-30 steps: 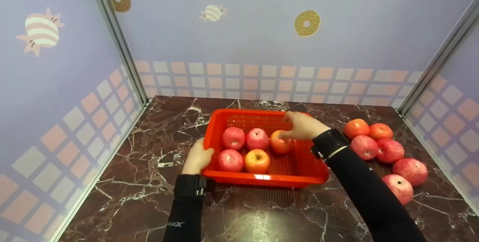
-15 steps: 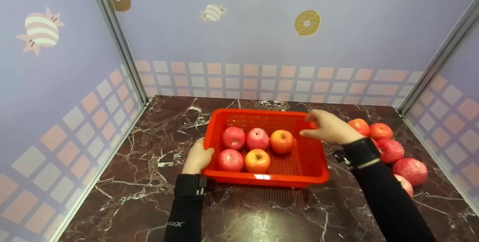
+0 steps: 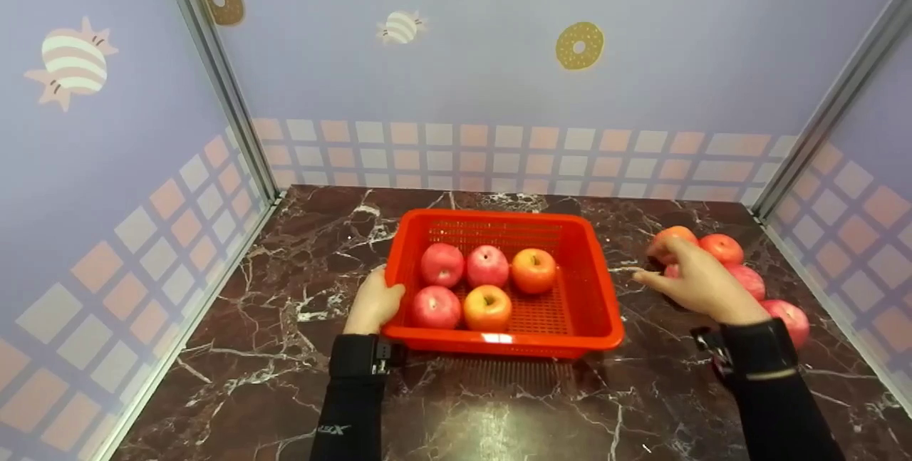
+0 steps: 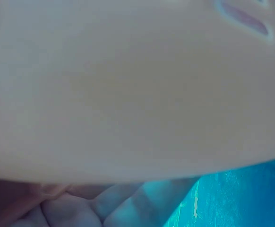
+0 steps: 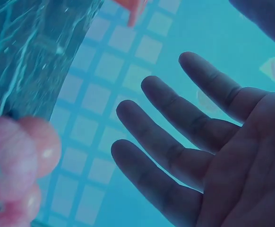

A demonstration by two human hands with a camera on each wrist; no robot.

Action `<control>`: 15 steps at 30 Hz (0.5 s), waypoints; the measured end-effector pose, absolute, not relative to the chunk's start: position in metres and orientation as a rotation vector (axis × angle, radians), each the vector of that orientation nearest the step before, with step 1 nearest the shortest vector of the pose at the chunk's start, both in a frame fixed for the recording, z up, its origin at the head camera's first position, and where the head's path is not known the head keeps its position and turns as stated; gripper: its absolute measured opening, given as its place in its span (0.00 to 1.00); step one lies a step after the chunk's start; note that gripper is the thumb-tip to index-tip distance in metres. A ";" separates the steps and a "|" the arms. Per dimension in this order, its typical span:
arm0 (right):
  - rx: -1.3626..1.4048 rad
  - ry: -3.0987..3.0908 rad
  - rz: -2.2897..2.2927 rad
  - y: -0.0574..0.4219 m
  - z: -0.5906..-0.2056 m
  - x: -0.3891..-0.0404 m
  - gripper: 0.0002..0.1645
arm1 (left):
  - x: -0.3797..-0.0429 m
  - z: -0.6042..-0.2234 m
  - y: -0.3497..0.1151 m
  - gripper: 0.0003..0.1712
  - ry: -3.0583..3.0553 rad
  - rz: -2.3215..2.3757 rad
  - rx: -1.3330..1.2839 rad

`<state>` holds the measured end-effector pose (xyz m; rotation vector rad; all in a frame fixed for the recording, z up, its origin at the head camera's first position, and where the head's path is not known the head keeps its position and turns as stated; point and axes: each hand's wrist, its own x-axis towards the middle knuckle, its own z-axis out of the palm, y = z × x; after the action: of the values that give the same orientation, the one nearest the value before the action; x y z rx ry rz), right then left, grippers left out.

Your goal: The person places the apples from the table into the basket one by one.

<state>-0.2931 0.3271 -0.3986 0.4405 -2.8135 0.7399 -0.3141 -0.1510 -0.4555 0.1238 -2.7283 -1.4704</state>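
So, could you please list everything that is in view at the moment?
Walls: three, lilac with checks, back and sides
Corner posts: two, grey, between the walls
Donut pictures: at least three, brown or yellow, back wall
Sweet pictures: two, striped, left and back walls
Table: one, dark brown with pale veins, below
Basket: one, red, on the table
Apples inside it: five, pink-red or orange-yellow
Loose apples: at least five, pink-red or orange, right of the basket
Sleeves: two, black, on the arms
Left hand: one, bare, gripping the basket's left end
Right hand: one, bare, by the loose apples

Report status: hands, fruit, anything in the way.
Left hand grips red basket at its left end. Right hand open, empty, near loose fruit. Five fruits inside basket. No obstruction visible.
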 end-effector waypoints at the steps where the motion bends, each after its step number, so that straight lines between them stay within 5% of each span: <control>1: 0.422 -2.810 0.742 0.331 -0.401 -0.289 0.27 | -0.314 -0.455 -0.151 0.26 -2.726 -1.467 0.121; 15: 0.224 -2.901 0.666 0.390 -0.434 -0.246 0.34 | -0.313 -0.456 -0.150 0.26 -2.716 -1.475 0.130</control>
<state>-0.2460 0.3895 -0.4343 0.2235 -2.9009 0.6665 -0.3128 -0.1499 -0.4561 0.1305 -2.7159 -1.4749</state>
